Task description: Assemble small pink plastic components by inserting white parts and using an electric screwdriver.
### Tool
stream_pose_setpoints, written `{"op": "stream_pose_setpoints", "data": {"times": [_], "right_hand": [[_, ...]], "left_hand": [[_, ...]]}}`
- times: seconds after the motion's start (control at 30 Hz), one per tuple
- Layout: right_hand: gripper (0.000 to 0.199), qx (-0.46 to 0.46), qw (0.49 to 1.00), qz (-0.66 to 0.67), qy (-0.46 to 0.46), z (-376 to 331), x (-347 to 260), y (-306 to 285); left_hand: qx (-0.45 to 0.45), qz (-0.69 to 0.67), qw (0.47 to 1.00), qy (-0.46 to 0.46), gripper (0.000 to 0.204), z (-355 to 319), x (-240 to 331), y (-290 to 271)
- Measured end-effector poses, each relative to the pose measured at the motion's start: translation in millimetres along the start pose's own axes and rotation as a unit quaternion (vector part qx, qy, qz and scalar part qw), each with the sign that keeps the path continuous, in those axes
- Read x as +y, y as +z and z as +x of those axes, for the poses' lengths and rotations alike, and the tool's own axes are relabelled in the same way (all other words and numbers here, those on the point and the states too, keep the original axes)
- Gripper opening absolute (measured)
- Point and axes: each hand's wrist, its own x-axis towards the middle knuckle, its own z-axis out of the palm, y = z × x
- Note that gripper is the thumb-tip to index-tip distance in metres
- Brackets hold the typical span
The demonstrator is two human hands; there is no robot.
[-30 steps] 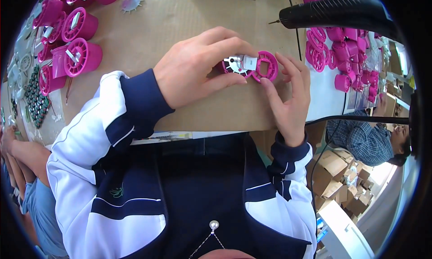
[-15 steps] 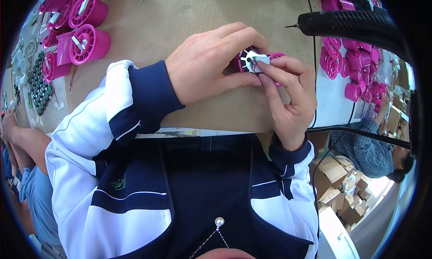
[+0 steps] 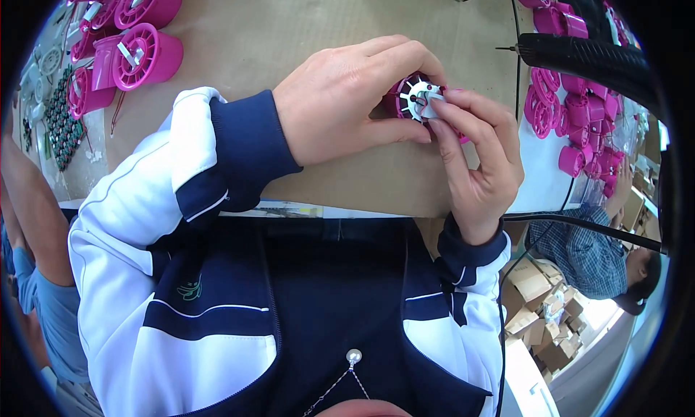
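Note:
Above the brown work surface, my left hand is curled round a magenta round plastic housing, thumb in front and fingers behind. A white spoked disc with a dark centre sits in the housing's opening, facing up. My right hand pinches a small flat white plastic piece between thumb and fingers, at the right edge of the disc. The piece looks tilted against the disc; whether it is fixed there I cannot tell. My fingers cover much of the housing.
A black electric screwdriver hangs at upper right, bit pointing left. Magenta housings stand at upper left, beside small dark round parts. More magenta parts are heaped at right. Another person sits at right, near cardboard boxes.
Both hands and the housing have shifted slightly right. The white piece has tilted from lying across the disc, and more of the disc shows. The whole view has shifted a little.

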Motion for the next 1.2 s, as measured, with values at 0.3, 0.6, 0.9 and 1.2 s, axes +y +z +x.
{"op": "stream_pose_setpoints", "data": {"times": [0.3,0.6,0.9,1.2], "right_hand": [[0.043,-0.016,0.999,0.027,0.040,8,-6,-1],[0.043,-0.030,0.999,0.025,0.007,15,0,9],[0.042,-0.037,0.996,0.069,0.030,15,2,11],[0.041,-0.035,0.994,0.091,0.048,15,3,11]], "left_hand": [[0.047,0.080,0.993,0.073,0.041,-4,-2,-22],[0.021,0.181,0.980,0.079,0.014,-18,-5,-35],[0.029,0.149,0.987,0.045,0.007,-20,-2,-30],[0.013,0.142,0.989,0.031,0.007,-23,0,-32]]}}
